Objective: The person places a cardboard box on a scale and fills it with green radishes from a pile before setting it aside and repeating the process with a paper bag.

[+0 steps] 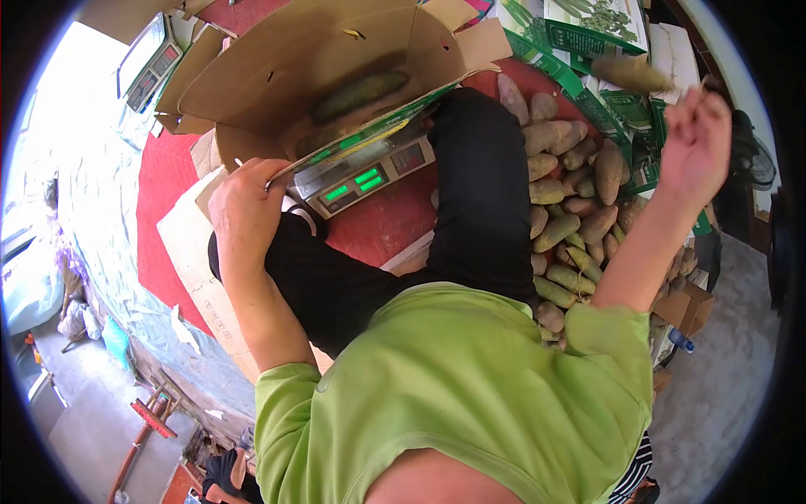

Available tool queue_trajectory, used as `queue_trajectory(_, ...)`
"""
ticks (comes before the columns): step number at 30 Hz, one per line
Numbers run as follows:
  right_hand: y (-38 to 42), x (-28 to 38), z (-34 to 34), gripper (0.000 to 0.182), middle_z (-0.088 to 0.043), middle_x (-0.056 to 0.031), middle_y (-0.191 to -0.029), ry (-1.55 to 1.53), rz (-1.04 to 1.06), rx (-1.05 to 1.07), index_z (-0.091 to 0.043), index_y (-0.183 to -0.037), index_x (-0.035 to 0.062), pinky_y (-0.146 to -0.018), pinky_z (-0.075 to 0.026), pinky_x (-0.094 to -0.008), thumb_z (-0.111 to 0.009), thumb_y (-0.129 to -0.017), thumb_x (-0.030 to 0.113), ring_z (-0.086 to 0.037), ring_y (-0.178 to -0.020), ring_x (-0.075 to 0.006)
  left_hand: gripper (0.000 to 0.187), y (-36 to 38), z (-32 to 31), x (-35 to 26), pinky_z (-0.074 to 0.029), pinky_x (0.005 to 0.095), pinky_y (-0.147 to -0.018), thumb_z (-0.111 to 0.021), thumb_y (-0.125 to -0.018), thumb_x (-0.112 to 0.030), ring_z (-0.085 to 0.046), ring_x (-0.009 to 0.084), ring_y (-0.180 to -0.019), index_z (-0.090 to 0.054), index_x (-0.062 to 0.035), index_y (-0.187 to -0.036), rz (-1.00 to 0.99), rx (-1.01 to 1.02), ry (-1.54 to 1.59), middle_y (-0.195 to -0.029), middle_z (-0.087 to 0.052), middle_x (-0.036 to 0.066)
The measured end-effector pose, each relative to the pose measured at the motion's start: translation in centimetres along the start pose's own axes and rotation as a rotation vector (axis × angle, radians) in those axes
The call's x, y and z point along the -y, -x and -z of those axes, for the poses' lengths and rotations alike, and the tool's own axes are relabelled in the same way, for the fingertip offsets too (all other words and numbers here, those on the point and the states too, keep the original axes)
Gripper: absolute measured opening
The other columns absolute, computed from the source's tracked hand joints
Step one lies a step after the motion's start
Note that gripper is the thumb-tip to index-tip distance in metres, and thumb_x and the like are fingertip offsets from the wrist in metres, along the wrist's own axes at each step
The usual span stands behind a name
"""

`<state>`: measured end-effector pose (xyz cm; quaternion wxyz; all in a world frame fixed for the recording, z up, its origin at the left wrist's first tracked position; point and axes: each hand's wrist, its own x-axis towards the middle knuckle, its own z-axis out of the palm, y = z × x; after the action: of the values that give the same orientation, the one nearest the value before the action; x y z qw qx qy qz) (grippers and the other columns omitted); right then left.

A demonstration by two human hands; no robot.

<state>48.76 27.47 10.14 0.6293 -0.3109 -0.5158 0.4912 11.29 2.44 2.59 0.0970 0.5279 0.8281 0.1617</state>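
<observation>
My left hand point(243, 206) is closed on the near corner of an open cardboard box point(277, 63). A small white tip pokes out by its knuckles. Inside the box lies a long green radish point(363, 92), with another partly hidden by the near wall. Under that wall stands a digital scale point(357, 186) with lit green displays. At the upper right my right hand point(698, 143) is raised, its fingers loosely bent and apart. A motion-blurred radish point(631, 74) is in the air just beyond its fingertips; whether they touch is hard to tell.
A heap of radishes point(571, 227) lies beside my right leg on the red covering point(382, 239). Printed green-and-white cartons point(604, 34) are behind the heap. Another scale point(153, 67) stands at the upper left. A black fan point(751, 151) is at the right; another person point(227, 475) is at the lower left.
</observation>
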Motion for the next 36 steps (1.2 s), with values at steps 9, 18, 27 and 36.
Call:
queue_trajectory(9, -2.6, 1.3, -18.8, 0.006, -0.048, 0.0001, -0.069, -0.267, 0.096, 0.711, -0.056, -0.089, 0.0007, -0.059, -0.043, -0.0266, -0.054, -0.084, 0.004, -0.041, -0.054, -0.0073, 0.015, 0.0, 0.2, -0.1, -0.048, 0.0388, -0.071, -0.06, -0.078, -0.012, -0.063, 0.0297, -0.082, -0.07, -0.0106, -0.089, 0.012, 0.019, -0.003, -0.084, -0.066, 0.007)
queue_trajectory(18, 1.9, -8.1, -21.4, 0.015, -0.057, -0.0055, -0.078, -0.086, -0.424, 0.822, -0.056, -0.092, 0.0016, -0.059, -0.046, -0.025, -0.046, -0.082, 0.0, -0.057, -0.069, -0.0126, 0.014, -0.1, 0.1, -0.1, -0.048, 0.0368, -0.071, -0.063, -0.081, -0.016, -0.063, 0.0299, -0.082, -0.07, -0.0102, -0.092, -0.014, 0.041, -0.018, -0.084, -0.065, 0.009)
queue_trajectory(27, 2.3, -11.5, 0.6, 0.013, -0.061, -0.0056, -0.087, 0.418, -0.489, 0.326, -0.06, -0.098, 0.004, -0.069, -0.046, -0.0263, -0.056, -0.086, 0.007, -0.055, -0.073, -0.012, 0.015, 0.1, 0.2, -0.6, -0.046, 0.0332, -0.071, -0.063, -0.081, -0.012, -0.061, 0.0278, -0.078, -0.068, -0.0062, -0.094, 0.072, 0.038, 0.078, -0.081, -0.062, 0.011)
queue_trajectory(36, 18.0, -21.1, 24.6, 0.017, -0.065, -0.0059, -0.074, 0.911, -1.069, -0.074, -0.064, -0.094, 0.0026, -0.058, -0.05, -0.0314, -0.059, -0.082, 0.013, -0.063, -0.065, -0.0188, 0.016, -0.4, -0.4, 0.2, -0.045, 0.0275, -0.071, -0.066, -0.082, -0.009, -0.061, 0.0196, -0.076, -0.067, -0.0011, -0.096, 0.123, 0.038, 0.077, -0.081, -0.065, 0.01)
